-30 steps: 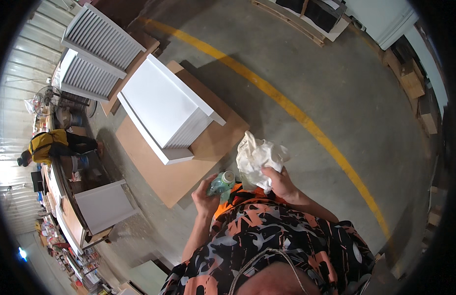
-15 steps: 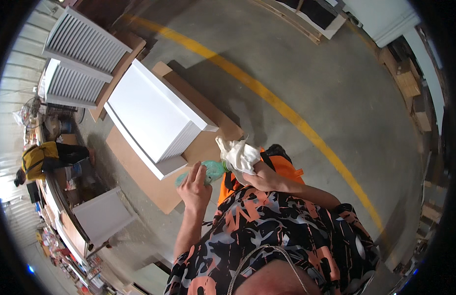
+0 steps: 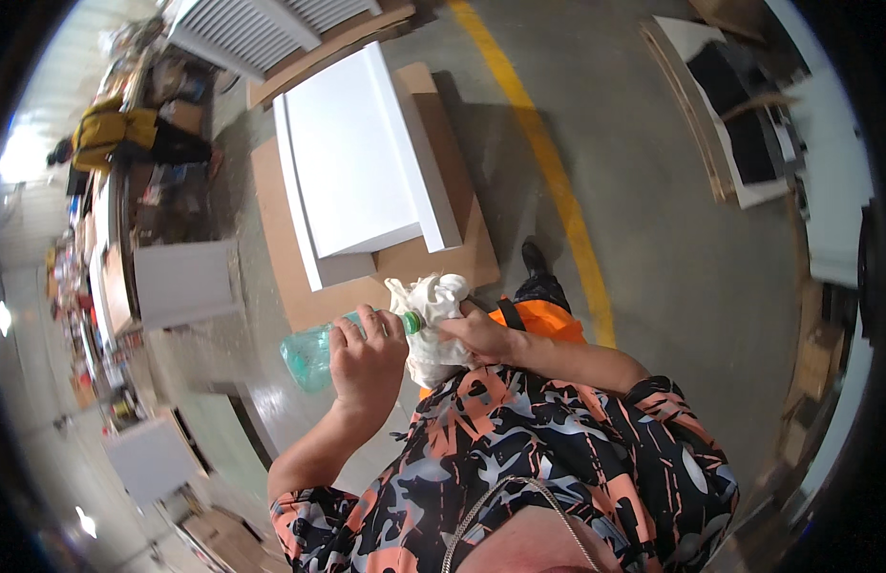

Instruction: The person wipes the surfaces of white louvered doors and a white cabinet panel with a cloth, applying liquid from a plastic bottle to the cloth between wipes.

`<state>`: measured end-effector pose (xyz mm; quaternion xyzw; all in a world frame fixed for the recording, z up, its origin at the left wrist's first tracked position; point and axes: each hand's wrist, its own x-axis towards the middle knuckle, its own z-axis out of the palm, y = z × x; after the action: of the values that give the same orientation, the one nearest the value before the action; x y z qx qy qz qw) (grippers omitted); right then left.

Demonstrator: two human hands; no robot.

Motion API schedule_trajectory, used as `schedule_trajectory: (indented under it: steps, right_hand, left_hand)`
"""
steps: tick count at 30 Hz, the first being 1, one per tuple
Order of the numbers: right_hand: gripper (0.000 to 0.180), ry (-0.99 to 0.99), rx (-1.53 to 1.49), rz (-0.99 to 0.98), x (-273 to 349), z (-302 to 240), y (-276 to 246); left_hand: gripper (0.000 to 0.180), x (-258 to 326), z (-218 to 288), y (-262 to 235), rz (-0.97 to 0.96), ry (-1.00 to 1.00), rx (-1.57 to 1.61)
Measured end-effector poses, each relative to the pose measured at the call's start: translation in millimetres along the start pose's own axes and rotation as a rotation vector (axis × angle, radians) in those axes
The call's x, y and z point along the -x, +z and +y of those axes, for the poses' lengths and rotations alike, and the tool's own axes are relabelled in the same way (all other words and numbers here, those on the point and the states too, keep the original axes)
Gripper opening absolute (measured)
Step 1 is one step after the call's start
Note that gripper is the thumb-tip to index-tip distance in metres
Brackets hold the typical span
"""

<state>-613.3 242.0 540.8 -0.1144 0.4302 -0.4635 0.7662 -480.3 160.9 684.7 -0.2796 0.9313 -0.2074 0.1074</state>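
My left hand (image 3: 367, 358) is wrapped round a translucent green plastic bottle (image 3: 307, 357), which lies tilted on its side. The bottle's green cap end (image 3: 411, 323) points right and touches a crumpled white cloth (image 3: 432, 303). In my right hand (image 3: 483, 334) the cloth is bunched up and hangs down below the fingers. Just beyond both hands, a white panelled furniture piece (image 3: 352, 153) rests on a brown cardboard sheet (image 3: 273, 210) on the floor.
White louvred panels (image 3: 242, 38) stand at the far left. A yellow floor line (image 3: 548, 153) runs to my right. A person in a yellow top (image 3: 104, 134) works at a cluttered bench at the left. A pallet with dark sheets (image 3: 729, 105) lies at the far right.
My view has turned, so the furniture piece sits further right. The bottle has come into fuller view on the left, and its neck has met the cloth. Both hands keep their hold.
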Motion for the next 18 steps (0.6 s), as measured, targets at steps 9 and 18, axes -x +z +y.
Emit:
schedule_trajectory:
  steps: [9, 18]
  right_hand:
    - [0.029, 0.363, -0.058, -0.234, -27.5, -53.0, -16.2]
    - [0.047, 0.401, 0.061, -0.361, -63.5, -71.0, 21.3]
  left_hand:
    - [0.028, -7.1, 26.0, -12.1, -0.24, -0.336, 0.028]
    - [0.026, 49.9, 15.5, 44.8, -0.12, -0.784, 0.484]
